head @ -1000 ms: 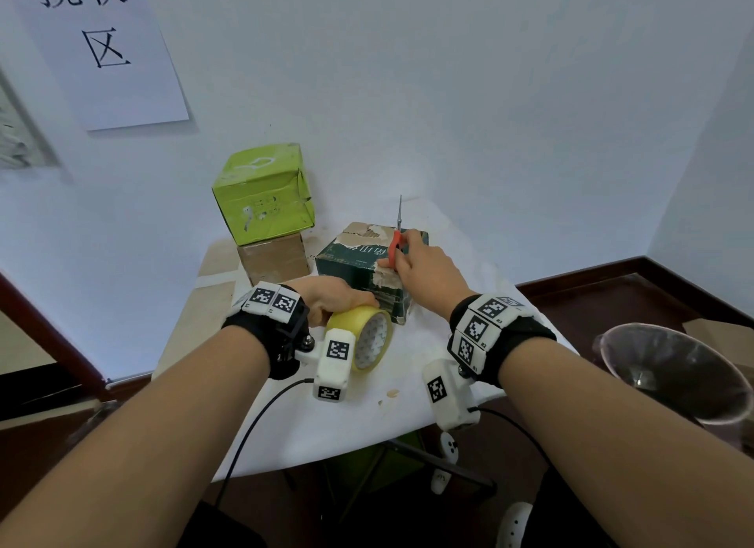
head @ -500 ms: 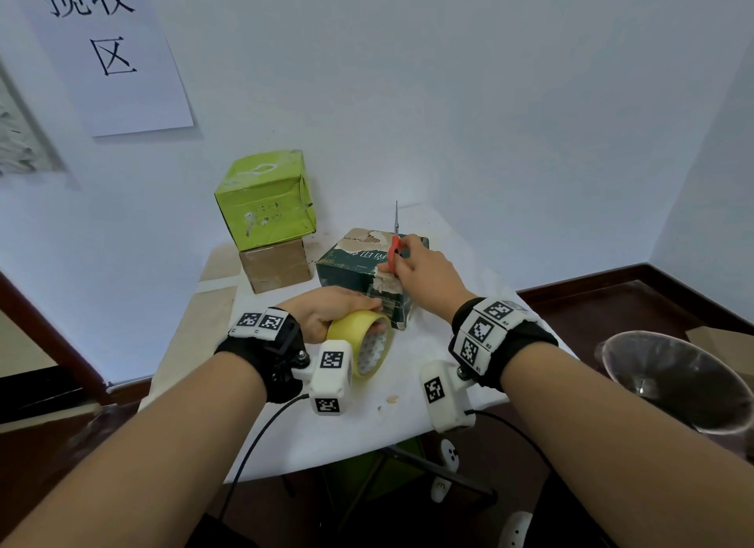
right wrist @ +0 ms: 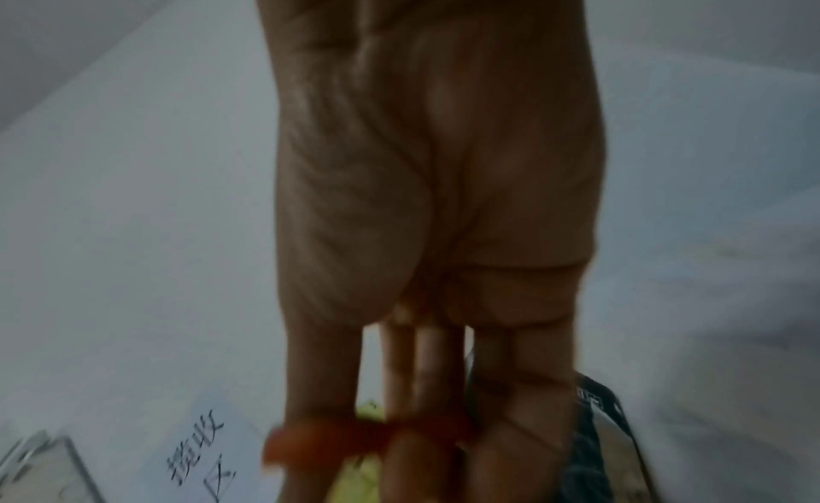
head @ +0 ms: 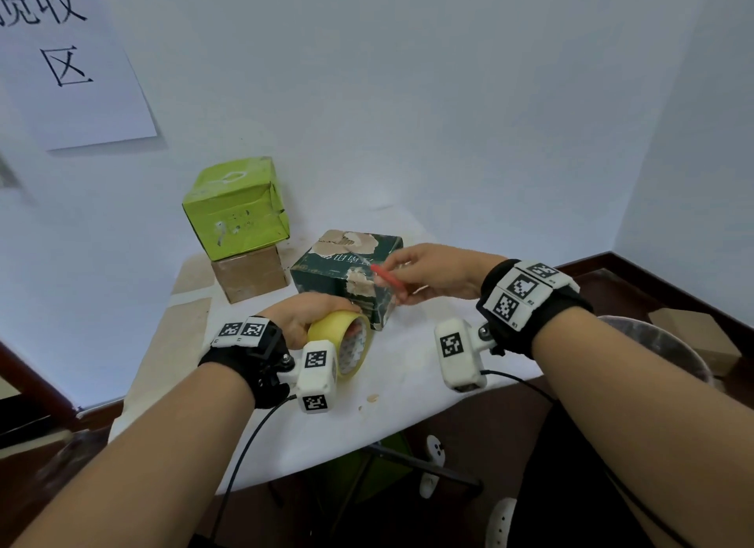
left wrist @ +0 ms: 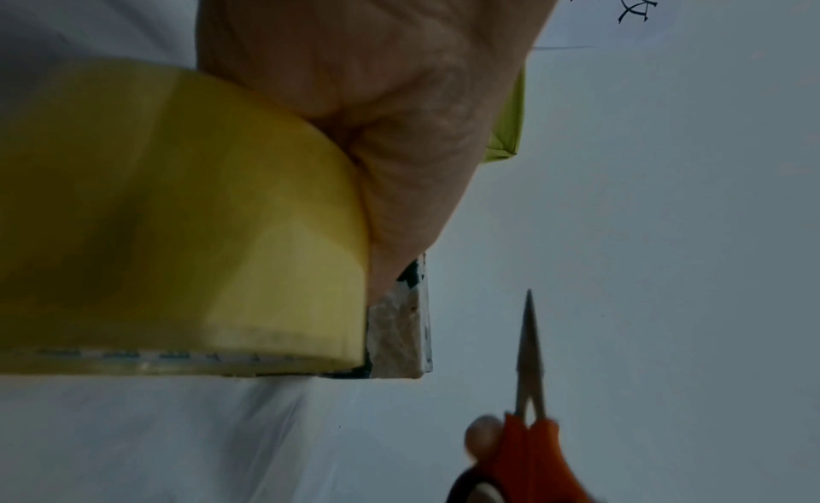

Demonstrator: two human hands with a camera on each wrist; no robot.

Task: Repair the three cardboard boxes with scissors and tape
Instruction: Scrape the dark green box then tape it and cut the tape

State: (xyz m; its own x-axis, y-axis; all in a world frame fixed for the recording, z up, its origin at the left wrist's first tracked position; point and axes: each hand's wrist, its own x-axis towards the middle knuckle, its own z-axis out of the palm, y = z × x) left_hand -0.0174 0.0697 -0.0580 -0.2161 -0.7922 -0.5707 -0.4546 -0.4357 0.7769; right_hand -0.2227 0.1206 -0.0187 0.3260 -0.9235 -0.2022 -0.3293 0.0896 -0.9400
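Head view, read from the left, shows the green box [head: 236, 209] stacked on the brown box [head: 249, 276] at the back left of the white table [head: 408, 400], both apart from the hands. Next comes the left hand [head: 304, 313], its fingers curled over the top of the yellow tape roll [head: 342, 345], which stands on edge on the table just in front of the dark green box [head: 347, 278]. That box sits mid-table, its printed skin torn away in pale patches on the top and the near corner. To the right, the right hand [head: 432, 272] pinches the orange-handled scissors [head: 387, 280] over the box's right end, fingers threaded at the handles; in the left wrist view the blades [left wrist: 529, 353] look pressed together. The roll is probably light and stiff but slick on its outer face, so a hold through the core or across its width seems safest; the boxes look light, with soft, crushable walls, and are better steadied by flat pressure on a sound face than by the torn edges. Whether a strip of tape runs from roll to box is hard to tell, the right wrist view is dark and blurred, and the scissor blades are hidden in the head view.
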